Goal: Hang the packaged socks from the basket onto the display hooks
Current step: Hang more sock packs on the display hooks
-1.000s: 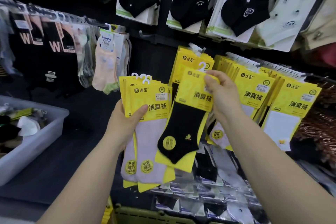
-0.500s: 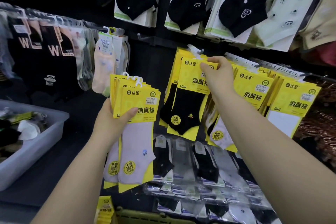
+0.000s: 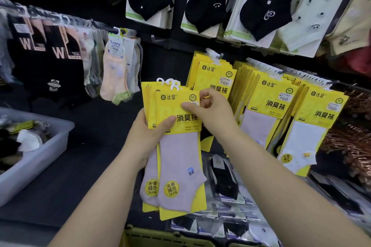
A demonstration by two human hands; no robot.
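Observation:
My left hand [image 3: 148, 136] grips a small stack of yellow sock packs [image 3: 176, 146] with pale lilac socks, thumb across the front card. My right hand [image 3: 210, 112] pinches the upper right edge of the front pack, thumb on its face. White plastic hangers [image 3: 169, 83] stick up from the stack. Just behind, a hook [image 3: 214, 56] carries yellow packs, the front one [image 3: 214, 78] partly hidden by my hands. More yellow packs [image 3: 275, 106] hang on the hooks to the right.
A grey bin [image 3: 40, 158] with loose socks sits at the left. An olive basket rim [image 3: 160, 236] shows at the bottom. Black and cream sock packs [image 3: 210, 2] hang above, dark and peach ones [image 3: 114, 70] on the left rail. Bagged socks [image 3: 224, 182] lie below.
My right hand left the black-sock pack hanging on the hook and came down to the stack in my left hand, where it now pinches the front pack. The stack rose slightly.

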